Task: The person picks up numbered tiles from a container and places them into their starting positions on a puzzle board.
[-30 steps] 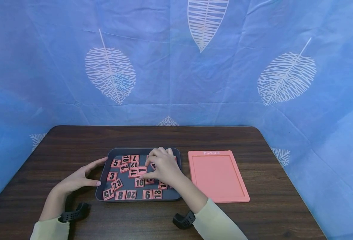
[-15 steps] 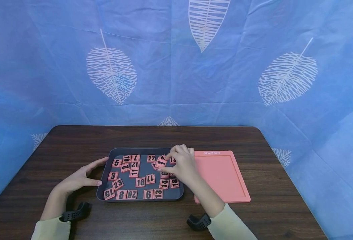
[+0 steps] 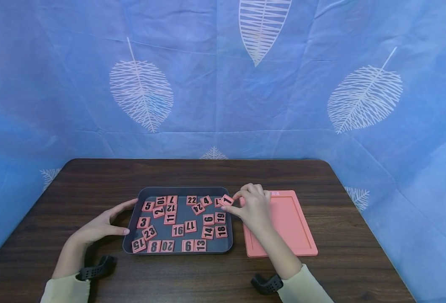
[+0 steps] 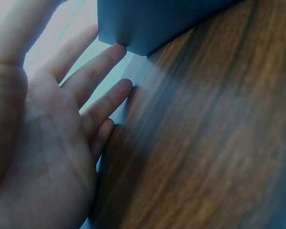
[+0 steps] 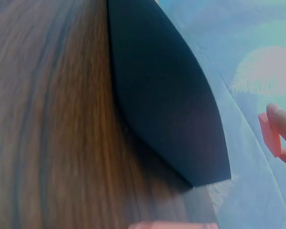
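Between thumb and fingers my right hand (image 3: 256,207) pinches a pink number tile (image 3: 226,200) marked 1. In the head view the tile overlaps the right rim of a dark tray (image 3: 162,190); the right wrist view shows the tile (image 5: 270,135) held up past the tray's end. My left hand (image 3: 102,225) has its fingers extended at the tray's left end, with fingertips right at the wall in the left wrist view. Several pink tiles with black numbers lie scattered in the tray, among them 16 (image 3: 178,230) and 23 (image 3: 149,232).
A pink frame board (image 3: 283,227) with a shallow recess lies right of the tray, partly behind my right hand and forearm. Both stand on a dark wooden table (image 3: 192,277). A blue cloth (image 3: 215,84) with white leaf prints hangs behind it.
My right hand has lifted the 1 tile from the tray's middle and moved right with it to the tray's right rim. The left hand stays at the tray's left end.
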`<control>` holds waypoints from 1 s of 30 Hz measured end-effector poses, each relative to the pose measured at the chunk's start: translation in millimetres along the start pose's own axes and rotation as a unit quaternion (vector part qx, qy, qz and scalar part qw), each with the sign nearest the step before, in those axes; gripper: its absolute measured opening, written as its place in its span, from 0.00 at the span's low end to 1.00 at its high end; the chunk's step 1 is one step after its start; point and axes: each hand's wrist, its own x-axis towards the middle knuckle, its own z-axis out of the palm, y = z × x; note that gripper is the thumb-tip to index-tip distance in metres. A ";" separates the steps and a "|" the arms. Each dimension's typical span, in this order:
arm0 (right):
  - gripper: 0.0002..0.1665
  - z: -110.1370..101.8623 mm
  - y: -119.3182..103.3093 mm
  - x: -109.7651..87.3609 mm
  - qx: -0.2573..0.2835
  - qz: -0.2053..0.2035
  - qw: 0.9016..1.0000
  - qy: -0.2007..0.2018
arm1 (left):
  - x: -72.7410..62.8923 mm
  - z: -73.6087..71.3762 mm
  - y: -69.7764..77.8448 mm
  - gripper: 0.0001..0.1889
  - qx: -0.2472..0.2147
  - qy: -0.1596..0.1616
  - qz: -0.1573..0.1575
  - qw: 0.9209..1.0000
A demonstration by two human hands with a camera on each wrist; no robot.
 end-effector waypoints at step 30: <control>0.25 5.5 49.6 -21.1 -0.061 0.184 0.981 0.024 | -0.4 1.0 2.7 0.42 0.006 0.003 -0.007 1.000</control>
